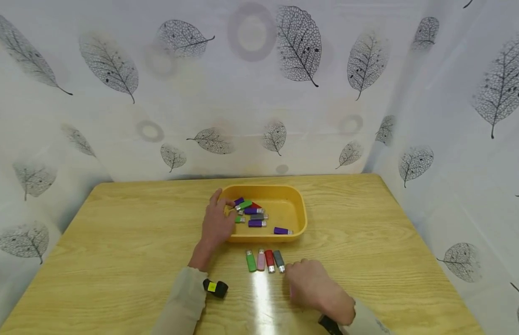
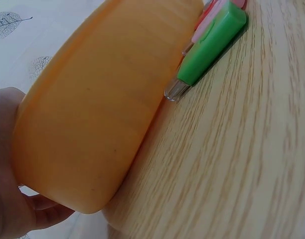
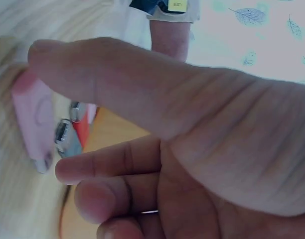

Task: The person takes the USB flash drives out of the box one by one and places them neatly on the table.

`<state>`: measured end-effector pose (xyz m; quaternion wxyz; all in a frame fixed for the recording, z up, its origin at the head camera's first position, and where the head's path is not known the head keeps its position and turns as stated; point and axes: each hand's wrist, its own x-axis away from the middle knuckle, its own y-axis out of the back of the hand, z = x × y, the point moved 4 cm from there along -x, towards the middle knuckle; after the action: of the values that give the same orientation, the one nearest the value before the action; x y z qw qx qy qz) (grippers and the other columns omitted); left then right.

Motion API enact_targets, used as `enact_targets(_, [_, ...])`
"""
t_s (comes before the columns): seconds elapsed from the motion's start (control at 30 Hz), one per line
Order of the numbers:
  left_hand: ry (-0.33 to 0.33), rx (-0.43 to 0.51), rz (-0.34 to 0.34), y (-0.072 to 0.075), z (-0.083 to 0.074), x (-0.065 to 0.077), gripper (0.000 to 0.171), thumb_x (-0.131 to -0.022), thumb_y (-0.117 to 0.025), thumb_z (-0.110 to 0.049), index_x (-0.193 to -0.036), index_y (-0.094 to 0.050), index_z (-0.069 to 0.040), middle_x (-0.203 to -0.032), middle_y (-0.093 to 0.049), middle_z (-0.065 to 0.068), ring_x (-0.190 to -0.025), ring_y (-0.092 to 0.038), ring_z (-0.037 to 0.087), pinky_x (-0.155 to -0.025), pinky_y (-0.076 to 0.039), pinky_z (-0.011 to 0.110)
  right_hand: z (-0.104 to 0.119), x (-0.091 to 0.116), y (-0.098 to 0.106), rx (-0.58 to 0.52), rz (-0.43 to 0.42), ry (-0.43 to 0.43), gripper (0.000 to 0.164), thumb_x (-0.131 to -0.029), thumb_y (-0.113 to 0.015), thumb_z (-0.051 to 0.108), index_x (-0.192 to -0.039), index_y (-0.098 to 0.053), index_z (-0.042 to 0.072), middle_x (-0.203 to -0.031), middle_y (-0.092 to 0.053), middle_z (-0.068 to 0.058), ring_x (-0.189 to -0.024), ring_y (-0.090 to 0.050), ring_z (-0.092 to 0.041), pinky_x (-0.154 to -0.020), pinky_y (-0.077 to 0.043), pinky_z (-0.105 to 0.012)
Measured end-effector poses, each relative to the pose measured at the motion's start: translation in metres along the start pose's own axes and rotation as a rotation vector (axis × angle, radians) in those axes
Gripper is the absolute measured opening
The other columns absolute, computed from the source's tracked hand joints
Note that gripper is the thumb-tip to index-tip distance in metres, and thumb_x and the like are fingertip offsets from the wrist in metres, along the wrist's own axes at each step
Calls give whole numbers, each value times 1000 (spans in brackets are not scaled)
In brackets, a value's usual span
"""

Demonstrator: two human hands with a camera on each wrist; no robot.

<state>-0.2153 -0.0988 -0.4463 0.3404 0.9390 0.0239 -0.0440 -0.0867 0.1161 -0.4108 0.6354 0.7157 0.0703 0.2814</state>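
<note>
My left hand [image 1: 217, 221] grips the left end of a yellow tray [image 1: 299, 209], thumb and a finger over the rim. In the left wrist view, curled fingers [image 2: 48, 211] show beside the tray's outer wall. My right hand [image 1: 311, 284] is on the table, right of a row of USB sticks. In the right wrist view it holds a pink USB stick [image 3: 35, 119] between thumb and index finger, its metal plug showing. The row has a green stick [image 1: 251, 261], a pink one [image 1: 261, 260], a red one [image 1: 269, 259] and a grey one [image 1: 278, 260].
Several USB sticks lie in the tray, mostly on its left: purple [image 1: 257, 224], grey [image 1: 258, 217] and green [image 1: 244, 205]. Another purple stick [image 1: 282, 231] lies by the front wall. A leaf-patterned curtain [image 1: 251, 93] hangs behind the wooden table [image 1: 117, 260].
</note>
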Motion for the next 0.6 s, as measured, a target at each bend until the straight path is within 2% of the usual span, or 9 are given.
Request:
enact_targets(0.1, [-4,7,-4,-1,1,0,22,-92,-55,-18,-108,-63,-5,-162,-23,12,-138,-35,45,-111,-32,59,-4,3,8,-24,-6,12,17,-77,-71,22,-84,-61,9,-69,-55,0,-62,-51,-15,-55,-47,-30])
enact_targets(0.17, [-6,10,-7,-1,1,0,22,-92,-55,-18,-108,-63,-5,-162,-24,12,-138,-35,45,-111,-32,59,-9,4,16,-65,-30,32,19,-82,-71,25,-86,-61,10,-71,-56,1,-63,-53,-14,-56,-48,-30])
enact_targets(0.33, [3,5,2,1,0,-1,25,-92,-55,-17,-111,-63,-4,-162,-23,12,-139,-34,44,-111,-32,59,-29,3,37,-186,-230,83,27,-87,-73,34,-94,-66,9,-74,-61,3,-58,-49,-7,-50,-43,-24])
enact_targets(0.5, [13,5,14,2,0,0,25,-92,-54,-16,-112,-63,-3,-162,-22,11,-140,-33,43,-112,-31,58,-51,-14,41,-325,-335,12,25,-90,-71,29,-103,-68,8,-78,-61,4,-62,-48,-6,-53,-42,-23])
enact_targets(0.6, [2,10,9,0,0,0,24,-92,-55,-16,-110,-63,-3,-162,-23,12,-139,-34,45,-111,-32,58,-63,-28,38,-362,-399,-28,23,-89,-72,26,-103,-67,8,-82,-62,3,-66,-51,-9,-56,-44,-24])
